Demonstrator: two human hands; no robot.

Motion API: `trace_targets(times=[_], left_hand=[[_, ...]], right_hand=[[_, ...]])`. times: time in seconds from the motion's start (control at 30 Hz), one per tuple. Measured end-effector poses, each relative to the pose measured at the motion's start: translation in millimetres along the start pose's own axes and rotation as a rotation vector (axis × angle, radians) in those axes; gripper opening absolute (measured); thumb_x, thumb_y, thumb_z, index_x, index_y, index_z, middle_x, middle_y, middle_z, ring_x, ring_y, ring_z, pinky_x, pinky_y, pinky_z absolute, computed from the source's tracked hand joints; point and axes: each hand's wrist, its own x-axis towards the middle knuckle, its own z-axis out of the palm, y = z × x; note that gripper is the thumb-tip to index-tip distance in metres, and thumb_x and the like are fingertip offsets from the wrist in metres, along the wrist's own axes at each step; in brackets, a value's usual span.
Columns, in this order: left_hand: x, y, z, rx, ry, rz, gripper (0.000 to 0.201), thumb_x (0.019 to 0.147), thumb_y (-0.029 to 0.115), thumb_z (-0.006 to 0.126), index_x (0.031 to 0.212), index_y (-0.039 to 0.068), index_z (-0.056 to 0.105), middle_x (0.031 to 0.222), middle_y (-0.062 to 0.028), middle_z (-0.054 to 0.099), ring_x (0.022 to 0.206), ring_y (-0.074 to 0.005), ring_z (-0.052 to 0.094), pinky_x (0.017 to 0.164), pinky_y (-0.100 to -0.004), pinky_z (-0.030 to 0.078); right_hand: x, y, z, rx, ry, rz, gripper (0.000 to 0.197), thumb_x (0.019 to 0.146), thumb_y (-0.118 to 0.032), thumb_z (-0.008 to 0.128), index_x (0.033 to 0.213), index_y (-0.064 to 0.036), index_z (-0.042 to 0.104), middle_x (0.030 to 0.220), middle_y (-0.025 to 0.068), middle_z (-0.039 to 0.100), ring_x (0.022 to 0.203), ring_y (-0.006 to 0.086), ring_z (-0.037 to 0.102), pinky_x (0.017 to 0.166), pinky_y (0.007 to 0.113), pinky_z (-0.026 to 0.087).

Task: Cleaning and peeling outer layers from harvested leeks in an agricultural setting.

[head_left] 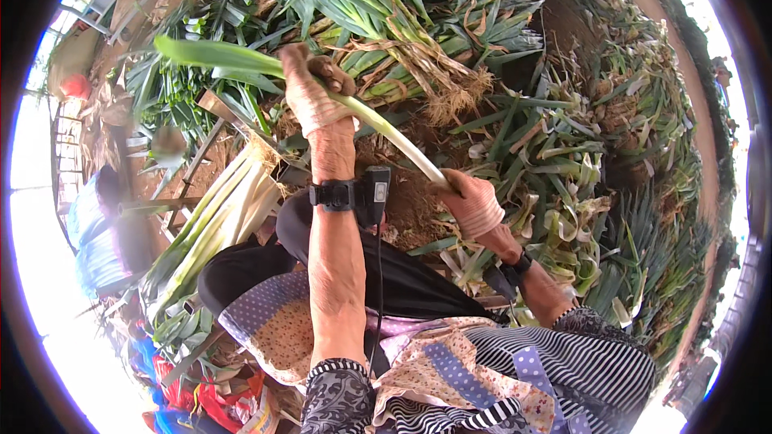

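Observation:
A single long leek (394, 138) is stretched slantwise between my two gloved hands, green leaf end at upper left and pale white end at lower right. My left hand (312, 96) is closed round its green part. Lower and to the right, my right hand (470, 202) grips the white end, with the tip hidden in the fingers. Left of my left forearm lies a bundle of pale-stalked leeks (229, 205), roots toward the top. Beyond my hands is a heap of untrimmed leeks (370, 16) with dry outer leaves and shaggy roots (458, 95).
Loose stripped leaves (591, 221) cover the ground at right. A frame of bars (197, 165) stands beside the pale bundle. More green leek tops (177, 88) lie at far left. Red and blue plastic bags (205, 402) sit at lower left. Small strapped devices (354, 194) are on my wrists.

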Motion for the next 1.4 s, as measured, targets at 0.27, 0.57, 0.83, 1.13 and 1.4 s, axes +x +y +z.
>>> trace_targets(times=[0.27,0.57,0.83,1.13,1.4], left_hand=[[-36.4,-39.7,-9.0,0.116,-0.402,-0.383,0.06,0.077,0.056,0.065,0.109,0.006,0.056,0.065,-0.006,0.058,0.052,-0.0183,0.055,0.051,-0.0342,0.047],[8.0,7.1,-13.0,-0.254,-0.317,-0.065,0.05,0.081,0.052,0.062,0.107,0.01,0.057,0.065,-0.0018,0.049,0.056,-0.0139,0.045,0.051,-0.0263,0.04],[-18.3,6.3,9.9,-0.023,-0.115,0.078,0.037,0.087,0.04,0.059,0.103,0.007,0.055,0.059,0.0,0.046,0.046,-0.0096,0.041,0.042,-0.0246,0.034],[-18.2,-8.4,9.5,0.07,-0.196,0.028,0.04,0.088,0.042,0.055,0.104,0.005,0.054,0.057,-0.0006,0.043,0.044,-0.013,0.039,0.043,-0.0282,0.036],[-12.5,-10.4,8.6,0.038,-0.19,-0.049,0.044,0.087,0.046,0.056,0.105,0.006,0.054,0.056,-0.0012,0.043,0.044,-0.0125,0.039,0.043,-0.0279,0.031]], right_hand=[[23.7,-40.6,-44.4,0.844,0.034,0.424,0.024,0.081,-0.022,0.067,0.095,-0.0032,0.067,0.068,-0.0027,0.057,0.061,0.0032,0.048,0.055,0.02,0.039],[4.0,9.3,-44.9,0.752,-0.086,0.495,0.038,0.082,-0.035,0.065,0.097,-0.0002,0.065,0.075,-0.0001,0.06,0.06,0.0059,0.051,0.056,0.02,0.042],[55.9,-4.4,-14.9,-0.416,0.698,-0.419,0.022,0.067,-0.018,0.072,0.088,-0.0236,0.068,0.104,0.0034,0.061,0.085,0.021,0.061,0.065,0.031,0.053],[96.6,-50.4,-7.3,0.085,0.407,-0.399,0.046,0.066,-0.027,0.077,0.105,-0.0102,0.061,0.097,0.0095,0.063,0.09,0.0294,0.06,0.077,0.038,0.05],[90.1,-46.4,-3.4,0.175,0.158,-0.275,0.042,0.06,-0.004,0.077,0.099,-0.0048,0.062,0.088,0.01,0.062,0.08,0.0248,0.062,0.072,0.033,0.05]])
